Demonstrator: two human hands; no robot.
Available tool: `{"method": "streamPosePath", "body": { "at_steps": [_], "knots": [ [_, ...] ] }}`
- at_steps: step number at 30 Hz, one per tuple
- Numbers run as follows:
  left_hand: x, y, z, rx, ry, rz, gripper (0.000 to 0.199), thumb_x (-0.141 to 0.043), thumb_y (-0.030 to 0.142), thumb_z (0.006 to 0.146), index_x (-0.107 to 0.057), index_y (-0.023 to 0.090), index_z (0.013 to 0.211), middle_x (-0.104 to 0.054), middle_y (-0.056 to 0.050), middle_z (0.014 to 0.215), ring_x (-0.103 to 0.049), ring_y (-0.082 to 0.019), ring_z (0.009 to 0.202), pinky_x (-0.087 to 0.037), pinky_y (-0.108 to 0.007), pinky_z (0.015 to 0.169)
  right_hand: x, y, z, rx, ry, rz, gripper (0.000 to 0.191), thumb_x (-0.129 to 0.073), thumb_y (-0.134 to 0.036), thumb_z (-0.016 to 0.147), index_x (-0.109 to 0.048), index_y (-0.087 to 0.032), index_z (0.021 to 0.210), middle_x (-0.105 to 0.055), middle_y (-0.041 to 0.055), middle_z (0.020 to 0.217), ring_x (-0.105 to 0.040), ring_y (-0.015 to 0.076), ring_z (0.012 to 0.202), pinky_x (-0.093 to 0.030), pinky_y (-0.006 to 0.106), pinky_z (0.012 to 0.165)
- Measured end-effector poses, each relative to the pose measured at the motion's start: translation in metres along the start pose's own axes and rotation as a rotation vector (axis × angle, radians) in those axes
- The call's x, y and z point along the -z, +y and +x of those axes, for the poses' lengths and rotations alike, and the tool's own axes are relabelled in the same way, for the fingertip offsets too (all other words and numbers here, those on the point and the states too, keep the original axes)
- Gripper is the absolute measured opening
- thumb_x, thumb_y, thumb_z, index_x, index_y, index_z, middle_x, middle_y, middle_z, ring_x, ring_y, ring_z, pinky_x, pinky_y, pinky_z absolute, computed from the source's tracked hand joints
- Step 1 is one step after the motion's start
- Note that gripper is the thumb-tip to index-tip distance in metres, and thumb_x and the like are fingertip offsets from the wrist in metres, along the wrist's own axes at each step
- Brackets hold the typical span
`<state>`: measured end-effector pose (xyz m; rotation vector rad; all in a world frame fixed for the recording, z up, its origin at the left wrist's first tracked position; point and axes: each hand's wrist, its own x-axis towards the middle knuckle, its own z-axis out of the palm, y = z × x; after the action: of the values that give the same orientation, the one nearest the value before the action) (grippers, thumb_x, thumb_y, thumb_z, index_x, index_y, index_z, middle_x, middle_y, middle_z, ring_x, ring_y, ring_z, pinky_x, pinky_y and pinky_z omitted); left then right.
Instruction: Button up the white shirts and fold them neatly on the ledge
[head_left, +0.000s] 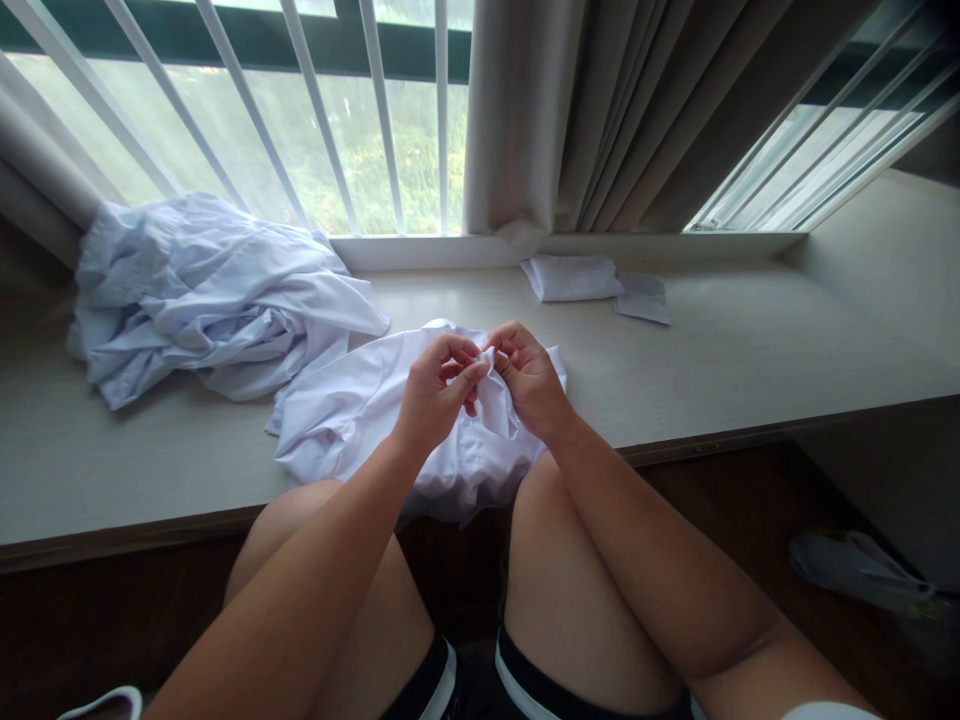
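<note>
A white cloth garment (367,390) lies rumpled over the table's front edge, part of it hanging down between my knees. My left hand (444,385) has thumb and fingers pinched on a raised fold of it. Close beside, my right hand (525,375) pinches the same fold, the fingertips of both hands almost touching. Whatever small detail sits between the fingertips is too hidden to make out. To the left, a larger heap of white cloth (217,300) rests on the table, crumpled.
Two small folded white pieces, a thicker one (574,277) and a flatter one (643,298), lie near the sill on the pale table (750,350). Behind are a barred window (337,130) and grey curtains (525,110). A pale bag-like object (855,568) sits on the dark floor at right.
</note>
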<state>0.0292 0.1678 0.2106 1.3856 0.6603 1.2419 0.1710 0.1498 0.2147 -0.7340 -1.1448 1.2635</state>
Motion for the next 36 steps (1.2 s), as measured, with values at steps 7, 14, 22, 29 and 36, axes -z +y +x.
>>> {"method": "streamPosePath", "body": {
  "at_steps": [7, 14, 22, 29, 36],
  "knots": [
    [-0.001, 0.001, 0.0, -0.009, 0.004, 0.018, 0.034, -0.082, 0.041, 0.083, -0.056, 0.02, 0.09, -0.053, 0.006, 0.073, -0.056, -0.006, 0.048, -0.051, -0.018, 0.038, -0.003, 0.0, -0.002, -0.025, 0.004, 0.009, 0.037, -0.081, -0.049, 0.082, -0.053, -0.027, 0.091, -0.056, -0.0056, 0.077, -0.057, 0.0116, 0.057, -0.049, 0.024, 0.049],
    [-0.005, 0.002, -0.001, -0.025, 0.056, 0.096, 0.028, -0.079, 0.036, 0.084, -0.057, 0.021, 0.093, -0.054, 0.007, 0.075, -0.058, -0.006, 0.049, -0.047, -0.014, 0.038, -0.011, 0.003, 0.0, 0.016, 0.112, -0.005, 0.037, -0.079, -0.051, 0.082, -0.051, -0.027, 0.09, -0.053, -0.0082, 0.072, -0.051, 0.0081, 0.05, -0.042, 0.021, 0.044],
    [0.006, 0.014, -0.002, -0.15, -0.014, 0.219, 0.016, -0.065, 0.036, 0.096, -0.065, 0.02, 0.098, -0.056, 0.005, 0.072, -0.059, -0.007, 0.051, -0.051, -0.015, 0.041, -0.004, -0.001, 0.0, -0.041, 0.006, 0.043, 0.043, -0.079, -0.057, 0.082, -0.051, -0.028, 0.096, -0.055, -0.0079, 0.069, -0.052, 0.0097, 0.052, -0.042, 0.021, 0.047],
    [0.007, 0.011, 0.001, -0.152, 0.032, 0.305, 0.014, -0.069, 0.031, 0.091, -0.069, 0.02, 0.1, -0.058, 0.003, 0.078, -0.06, -0.007, 0.053, -0.049, -0.015, 0.041, 0.002, 0.009, 0.004, -0.053, 0.019, 0.059, 0.043, -0.078, -0.057, 0.083, -0.05, -0.029, 0.1, -0.055, -0.0083, 0.07, -0.048, 0.0087, 0.049, -0.036, 0.019, 0.044],
    [0.011, 0.002, 0.004, -0.171, 0.047, 0.441, 0.012, -0.068, 0.028, 0.092, -0.071, 0.02, 0.099, -0.061, 0.0, 0.08, -0.059, -0.008, 0.057, -0.046, -0.015, 0.042, 0.006, 0.003, 0.004, -0.138, 0.022, 0.065, 0.042, -0.08, -0.054, 0.081, -0.053, -0.025, 0.094, -0.058, -0.0063, 0.074, -0.054, 0.0097, 0.055, -0.049, 0.022, 0.053]
  ]
}}
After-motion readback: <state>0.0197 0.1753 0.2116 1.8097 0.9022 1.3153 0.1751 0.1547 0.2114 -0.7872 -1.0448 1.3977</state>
